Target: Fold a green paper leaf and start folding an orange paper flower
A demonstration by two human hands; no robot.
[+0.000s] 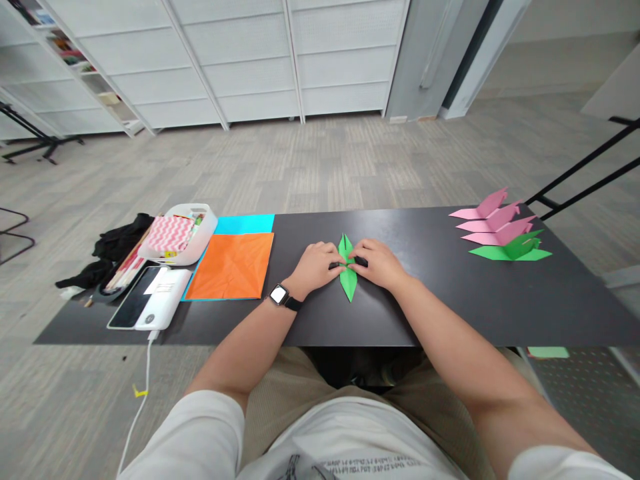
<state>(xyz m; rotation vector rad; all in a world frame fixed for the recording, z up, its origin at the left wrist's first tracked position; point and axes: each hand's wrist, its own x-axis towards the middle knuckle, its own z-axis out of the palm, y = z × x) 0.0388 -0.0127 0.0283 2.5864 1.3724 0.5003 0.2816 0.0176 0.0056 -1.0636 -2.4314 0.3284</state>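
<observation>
A green folded origami paper (349, 285), long and pointed at both ends, lies on the dark table in front of me. Its far end is split into two narrow points. My left hand (318, 264), with a watch on its wrist, grips the paper's left edge near the middle with curled fingers. From the other side, my right hand (381, 263) pinches the right edge at the same height. Something black shows at the fingertips of both hands; what it is I cannot tell. The fingers cover part of the paper's middle.
Several pink folded paper birds (493, 204) and a green one (511, 252) stand at the table's right. Left of my hands lie orange paper (233, 267) over blue sheets (245, 224), a white basket (203, 237), a phone (131, 305) and a white power bank (163, 303) with a cable.
</observation>
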